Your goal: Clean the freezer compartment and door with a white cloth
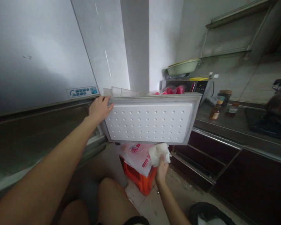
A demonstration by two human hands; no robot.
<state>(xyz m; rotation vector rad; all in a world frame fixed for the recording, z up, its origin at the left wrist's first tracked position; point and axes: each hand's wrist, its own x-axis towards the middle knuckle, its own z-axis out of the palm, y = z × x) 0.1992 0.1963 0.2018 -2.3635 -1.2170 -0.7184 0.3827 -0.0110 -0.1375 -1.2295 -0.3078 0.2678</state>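
Observation:
A small white fridge door (pixel 147 120) with a dimpled inner panel stands swung out in front of me. My left hand (pixel 99 107) grips its top edge near the hinge side, fingers bent over the rim. Below the door's lower edge, my right hand (pixel 162 168) holds a crumpled white cloth (pixel 159 153); whether it is fabric or thick paper I cannot tell. The cloth is close to the door's bottom right part. To its left, a white plastic bag (pixel 138 156) with red print lies on an orange plastic stool (pixel 142 182).
On the right counter (pixel 236 125) are a sauce bottle (pixel 215 111), a jar (pixel 224 96) and a microwave (pixel 199 86) with a green basin (pixel 182 67) on top. Dark cabinets (pixel 253 184) run beneath. A black-lined bin (pixel 208 214) stands on the floor at lower right.

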